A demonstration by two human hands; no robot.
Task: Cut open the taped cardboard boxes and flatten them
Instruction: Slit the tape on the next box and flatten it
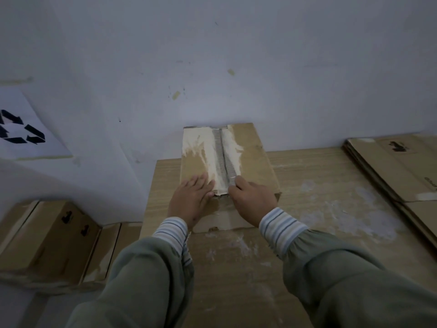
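Cardboard box (250,159) looks light, stiff yet crushable: your left hand (191,200) presses it flat-fingered, your right hand (250,197) grips a blade (233,179) at its seam.

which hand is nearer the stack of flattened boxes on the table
Right. The right hand holds a blade at the taped seam of the box, on the side facing the flattened stack. The left hand presses flat on the box's far side, farther away.
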